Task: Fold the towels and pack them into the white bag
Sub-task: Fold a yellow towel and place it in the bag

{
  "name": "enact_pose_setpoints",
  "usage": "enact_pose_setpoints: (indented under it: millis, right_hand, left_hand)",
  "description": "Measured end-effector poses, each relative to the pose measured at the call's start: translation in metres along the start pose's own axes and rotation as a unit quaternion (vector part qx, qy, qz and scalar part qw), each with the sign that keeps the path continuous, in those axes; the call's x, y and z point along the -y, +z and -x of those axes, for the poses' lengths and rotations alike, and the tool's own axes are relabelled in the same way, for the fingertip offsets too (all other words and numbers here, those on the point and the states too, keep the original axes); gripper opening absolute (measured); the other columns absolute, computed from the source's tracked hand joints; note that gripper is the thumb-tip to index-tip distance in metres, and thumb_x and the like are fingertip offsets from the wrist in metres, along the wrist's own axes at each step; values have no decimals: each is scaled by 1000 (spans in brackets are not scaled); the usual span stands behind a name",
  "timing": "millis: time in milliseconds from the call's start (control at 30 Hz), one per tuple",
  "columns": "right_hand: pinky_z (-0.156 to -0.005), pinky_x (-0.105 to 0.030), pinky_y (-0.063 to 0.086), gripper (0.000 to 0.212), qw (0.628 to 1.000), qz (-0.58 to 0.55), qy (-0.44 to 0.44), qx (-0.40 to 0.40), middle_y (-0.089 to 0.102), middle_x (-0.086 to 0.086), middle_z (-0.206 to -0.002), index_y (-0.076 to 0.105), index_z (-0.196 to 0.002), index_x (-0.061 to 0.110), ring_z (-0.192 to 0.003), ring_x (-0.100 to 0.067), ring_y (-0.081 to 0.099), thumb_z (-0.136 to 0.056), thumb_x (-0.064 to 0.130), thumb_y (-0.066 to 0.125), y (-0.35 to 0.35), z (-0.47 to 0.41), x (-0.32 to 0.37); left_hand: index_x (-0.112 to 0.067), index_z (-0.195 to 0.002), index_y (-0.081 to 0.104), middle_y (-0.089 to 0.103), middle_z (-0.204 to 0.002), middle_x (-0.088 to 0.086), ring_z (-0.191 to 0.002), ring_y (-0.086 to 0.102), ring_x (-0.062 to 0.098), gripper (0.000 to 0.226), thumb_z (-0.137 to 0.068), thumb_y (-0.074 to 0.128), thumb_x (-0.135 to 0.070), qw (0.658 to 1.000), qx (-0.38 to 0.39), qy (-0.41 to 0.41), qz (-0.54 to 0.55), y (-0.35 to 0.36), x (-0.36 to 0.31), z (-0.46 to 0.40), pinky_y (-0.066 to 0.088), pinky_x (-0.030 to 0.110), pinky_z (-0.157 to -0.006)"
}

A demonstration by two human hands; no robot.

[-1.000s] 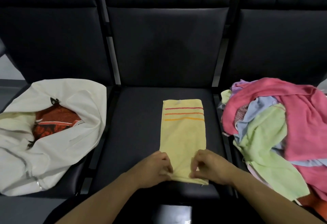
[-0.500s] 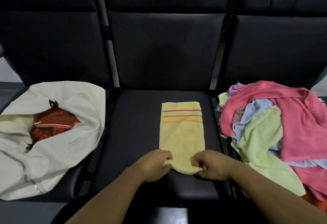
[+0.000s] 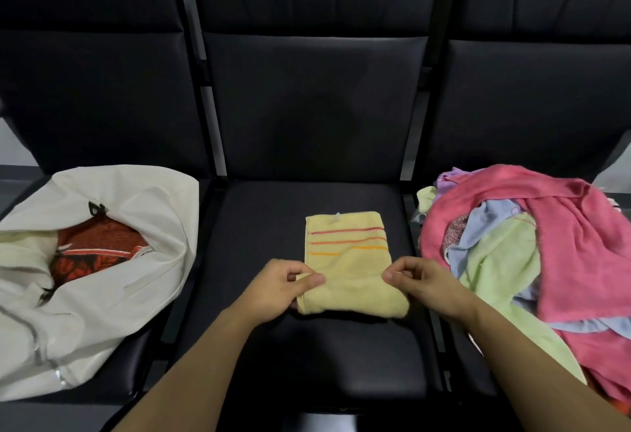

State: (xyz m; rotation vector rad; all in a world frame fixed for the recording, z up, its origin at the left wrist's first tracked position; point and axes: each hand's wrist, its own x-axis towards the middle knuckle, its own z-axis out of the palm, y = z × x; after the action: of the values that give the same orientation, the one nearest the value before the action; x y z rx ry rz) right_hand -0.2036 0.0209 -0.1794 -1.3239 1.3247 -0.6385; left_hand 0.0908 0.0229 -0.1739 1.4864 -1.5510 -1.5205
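Observation:
A yellow towel (image 3: pixel 348 260) with red and orange stripes lies on the middle black seat (image 3: pixel 266 226), its near end doubled over toward the stripes. My left hand (image 3: pixel 280 288) pinches the left corner of the folded-over end. My right hand (image 3: pixel 420 283) pinches the right corner. The white bag (image 3: pixel 136 260) sits open on the left seat, with a red patterned towel (image 3: pixel 95 254) inside. A pile of unfolded towels (image 3: pixel 532 254), pink, light green and pale blue, covers the right seat.
Three black padded seats stand in a row with tall backrests (image 3: pixel 314 96) behind. Narrow gaps with metal frame bars (image 3: pixel 218 158) separate the seats. The front edge of the middle seat is close to my forearms.
Both hands lifted the towel's near end and carried it away from me, so the towel now lies about half as long. The view also tilted slightly.

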Motion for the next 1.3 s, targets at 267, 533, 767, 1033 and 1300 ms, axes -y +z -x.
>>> enact_pose_setpoints:
  millis: [267,533,767,1033,1300]
  right_hand:
    - [-51,-28,50,14,999,20,10,-34,59,6,-63,68,-93,10,-55,-9,55,-97,23,66,6,-11,2]
    - [-87,-28,51,24,978,91,31,-184,70,8,-97,63,-117,24,-91,-11,67,-95,34,66,19,-58,-43]
    - [-62,-36,57,64,933,237,222,-153,66,-5,-61,63,-66,7,-62,-28,67,-84,69,61,11,-52,-42]
    - [-62,-29,51,42,954,187,234,-26,68,-4,-97,65,-105,6,-84,-18,66,-89,44,70,41,-47,-30]
    - [-63,-26,41,29,977,109,70,-170,62,7,-90,45,-105,20,-81,-10,60,-95,39,65,75,-31,5]
  left_hand:
    - [-24,-97,77,75,-86,-5,-70,66,8,14,-96,68,-36,998,-57,3,-15,0,7,-13,51,22,-61]
    - [-29,-138,52,59,-128,-9,-101,62,4,40,-99,64,-30,989,-108,-68,-81,3,47,-48,51,29,-96]
    - [-11,-109,63,68,-99,3,-82,63,19,59,-86,64,-66,930,-106,-276,-218,15,41,-52,47,30,-67]
    - [-26,-130,58,63,-127,-7,-116,61,19,61,-83,55,-64,959,-16,-240,-149,51,50,-41,50,44,-102]
    - [-21,-122,48,62,-114,-5,-106,61,18,48,-92,63,-56,973,-156,-163,-52,23,25,-17,52,44,-96]
